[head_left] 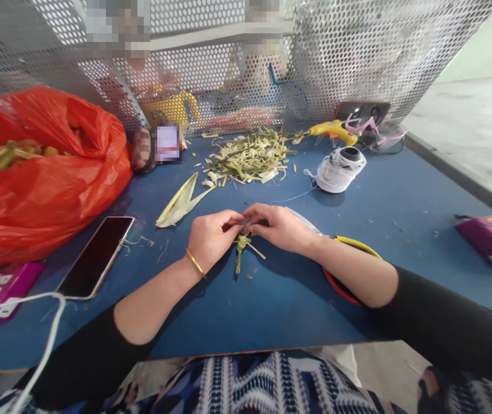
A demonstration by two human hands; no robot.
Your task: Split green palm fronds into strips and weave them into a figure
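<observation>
Both hands meet over the middle of the table in a pinch. My left hand (213,233), with a gold bangle at the wrist, has thumb and forefinger closed at the top of a small knotted leaf-strip figure (242,244). My right hand (271,224) pinches at the same spot from the other side. Green strips stick out below the fingertips; the part between the fingers is hidden. Under my right forearm lie scissors (351,244) with yellow and red handles, partly covered. Left of the hands is a pale folded husk leaf (179,206).
Cut leaf scraps (252,155) are heaped at the back. Behind my right hand stands a white thread spool (339,171), near a yellow glue gun (334,131) and pink-framed glasses (375,131). A red plastic bag (56,201) and a phone (95,257) lie left; a perforated metal screen (215,75) closes the far side.
</observation>
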